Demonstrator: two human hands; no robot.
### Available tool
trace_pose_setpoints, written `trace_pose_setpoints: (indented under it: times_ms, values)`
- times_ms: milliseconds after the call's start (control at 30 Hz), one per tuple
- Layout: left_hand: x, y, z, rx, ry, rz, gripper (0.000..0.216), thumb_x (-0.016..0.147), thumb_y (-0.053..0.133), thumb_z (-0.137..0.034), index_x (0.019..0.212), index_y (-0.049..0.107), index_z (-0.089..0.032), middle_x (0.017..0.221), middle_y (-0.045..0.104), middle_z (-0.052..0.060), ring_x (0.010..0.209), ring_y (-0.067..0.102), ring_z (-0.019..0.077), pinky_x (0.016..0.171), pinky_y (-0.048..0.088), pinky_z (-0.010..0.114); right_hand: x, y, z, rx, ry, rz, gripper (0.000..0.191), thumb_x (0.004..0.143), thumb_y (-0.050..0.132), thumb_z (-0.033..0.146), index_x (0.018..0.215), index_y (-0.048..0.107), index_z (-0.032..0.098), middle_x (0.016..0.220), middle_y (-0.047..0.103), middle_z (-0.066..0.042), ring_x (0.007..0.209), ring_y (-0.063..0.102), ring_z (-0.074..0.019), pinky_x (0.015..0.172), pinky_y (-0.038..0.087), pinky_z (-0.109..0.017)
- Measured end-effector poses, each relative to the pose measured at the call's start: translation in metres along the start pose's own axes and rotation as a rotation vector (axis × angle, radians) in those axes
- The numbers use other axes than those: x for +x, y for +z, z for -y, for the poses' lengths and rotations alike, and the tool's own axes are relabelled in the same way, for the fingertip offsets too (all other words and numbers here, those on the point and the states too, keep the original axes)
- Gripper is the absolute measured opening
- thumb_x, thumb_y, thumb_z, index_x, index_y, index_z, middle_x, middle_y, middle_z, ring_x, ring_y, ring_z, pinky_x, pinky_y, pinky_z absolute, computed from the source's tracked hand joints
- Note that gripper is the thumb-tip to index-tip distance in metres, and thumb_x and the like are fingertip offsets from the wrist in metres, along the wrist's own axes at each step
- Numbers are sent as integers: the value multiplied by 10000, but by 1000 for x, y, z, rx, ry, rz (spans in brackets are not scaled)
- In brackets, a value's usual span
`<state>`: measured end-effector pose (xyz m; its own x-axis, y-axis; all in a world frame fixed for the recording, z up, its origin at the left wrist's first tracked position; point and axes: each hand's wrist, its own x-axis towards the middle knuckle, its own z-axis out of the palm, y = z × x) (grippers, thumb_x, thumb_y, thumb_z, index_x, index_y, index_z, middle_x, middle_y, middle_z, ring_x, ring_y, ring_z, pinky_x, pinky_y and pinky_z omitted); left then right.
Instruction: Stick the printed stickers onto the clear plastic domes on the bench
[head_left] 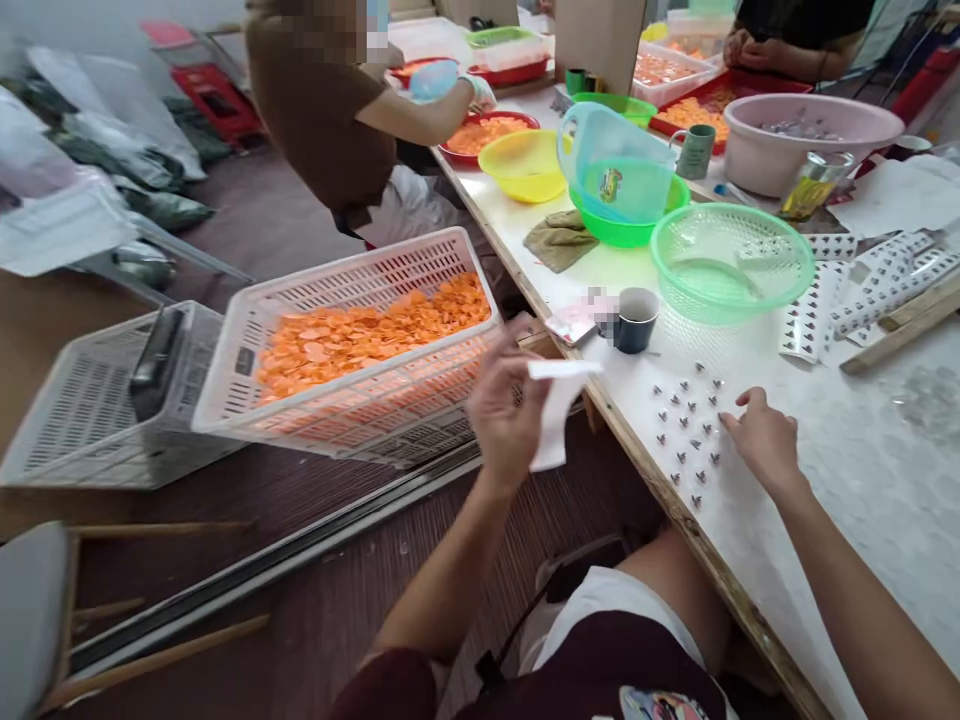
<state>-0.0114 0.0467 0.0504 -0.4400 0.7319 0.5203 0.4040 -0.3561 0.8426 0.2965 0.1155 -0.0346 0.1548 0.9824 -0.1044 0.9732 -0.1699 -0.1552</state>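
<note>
Pinching a white strip [553, 430] between thumb and fingers, the left hand [510, 415] hung at the centre of the frame, in front of the near right corner of a white crate [219, 390]. The strip bent at its top and drooped beside the counter [739, 535]. The right hand [766, 440] was right of centre over the counter, fingers bent, its fingertips at the right side of a loose group of small dark pieces [683, 422]; I could not tell whether they gripped one. The pieces lay spaced apart on the white surface.

Just above them in the frame stood a dark cup [636, 330], with a pink packet [571, 320] to its left. A pale green mesh basket [701, 300] sat farther up, and sheets of dark figures [804, 320] overlapped near the right edge. A brown glove [562, 242] lay left of the basket. Orange pieces [360, 340] filled much of the crate, left of centre. At upper left, a co-worker [322, 120] in a brown top reached over a red tray [456, 155].
</note>
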Motion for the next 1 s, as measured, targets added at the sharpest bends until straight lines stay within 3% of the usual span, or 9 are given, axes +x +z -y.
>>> trace_pose_setpoints:
  times_ms: [100, 167, 300, 433, 567, 700, 800, 900, 1000]
  values:
    - [30, -4, -19, -47, 116, -125, 336, 983, 574, -490, 818, 622, -202, 1136, 718, 51, 1145, 653, 213, 841, 542, 353, -5, -8, 7, 141, 13, -9, 166, 871, 574, 287, 1009, 545, 201, 726, 672, -40, 801, 667, -272, 897, 359, -415]
    - [30, 4, -29, -143, 164, -67, 280, 996, 582, -428, 863, 650, -191, 1050, 738, 25, 1058, 692, 182, 818, 556, 334, -16, -17, 14, 329, -2, -64, 113, 864, 562, 258, 960, 577, 199, 722, 663, -26, 777, 649, -238, 908, 378, -411]
    - [-10, 30, -40, -289, 178, 117, 152, 887, 748, -342, 881, 705, -197, 862, 760, -1, 809, 727, 154, 751, 595, 302, -59, -45, 26, 890, -267, -75, 249, 925, 569, 458, 883, 635, 222, 839, 698, -36, 790, 624, -188, 765, 455, -324]
    - [-55, 53, -49, -317, 42, 365, 102, 886, 743, -299, 890, 734, -198, 858, 766, 10, 787, 731, 162, 705, 599, 263, -115, -72, 26, 1135, -468, -7, 402, 843, 710, 577, 1088, 682, 259, 1139, 706, -45, 976, 641, -197, 851, 487, -337]
    - [-89, 73, -72, -435, 22, 559, 51, 879, 730, -220, 922, 755, -211, 887, 771, 14, 826, 735, 175, 761, 606, 271, -164, -78, 4, 1130, -378, -65, 298, 840, 730, 536, 858, 672, 245, 896, 702, -2, 872, 638, -183, 873, 495, -336]
    - [-118, 97, -98, -535, 4, 786, 341, 803, 780, -221, 1141, 752, -257, 1081, 781, 43, 889, 737, 214, 783, 614, 324, -206, -71, -54, 1132, -108, -282, 315, 850, 697, 528, 759, 648, 231, 755, 666, 10, 756, 624, -167, 765, 509, -308]
    - [-135, 119, -107, -541, -67, 872, 497, 694, 841, -282, 1181, 748, -318, 1110, 781, 37, 892, 742, 282, 774, 625, 423, -266, -69, -137, 1108, 315, -622, 347, 839, 670, 565, 810, 664, 219, 766, 682, -14, 714, 624, -174, 664, 502, -297]
    - [-147, 133, -108, -460, -139, 966, 355, 639, 860, -352, 988, 799, -332, 969, 788, 28, 897, 733, 339, 925, 587, 544, -379, -71, -220, 736, 937, -1035, 341, 882, 606, 533, 862, 647, 195, 778, 686, -31, 714, 619, -175, 679, 499, -298]
    - [-148, 137, -106, -368, -140, 1113, 215, 680, 824, -436, 875, 788, -355, 898, 763, 28, 932, 710, 366, 1024, 525, 585, -511, -76, -252, 117, 1550, -1001, 257, 983, 516, 347, 946, 655, 134, 881, 708, -91, 807, 644, -185, 748, 498, -301]
